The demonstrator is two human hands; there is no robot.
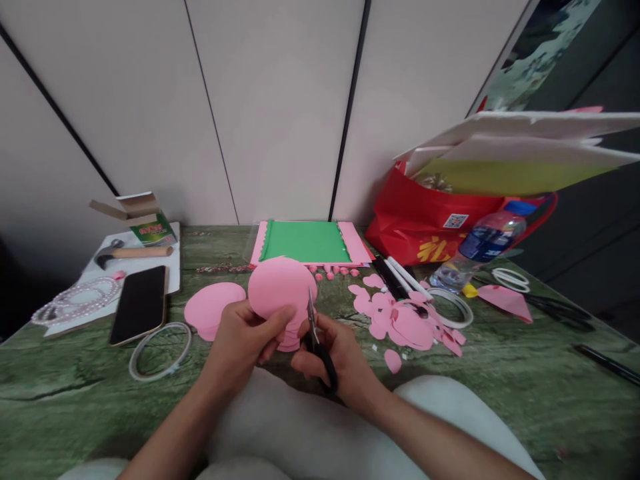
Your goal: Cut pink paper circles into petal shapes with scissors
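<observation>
A round piece of pink paper (281, 287) is pinched at its lower edge by my left hand (245, 333), thumb on top. My right hand (335, 353) grips black-handled scissors (320, 350), their blades pointing up at the right edge of that paper. Whether the blades are parted or closed is hard to make out. More pink paper (289, 341) shows just below the held circle, partly hidden by my fingers. To the left lie pink paper rounds (213, 307) on the table. Pink paper scraps (400, 320) are piled to the right of my right hand.
A phone (140, 305), tape roll (160, 352), bead string (80, 300), hammer (140, 252) and opened box (150, 227) occupy the left. Green paper (306, 241) lies at the back. Rightward are pens (393, 279), another tape roll (463, 310), a bottle (480, 247) and a red bag (400, 213).
</observation>
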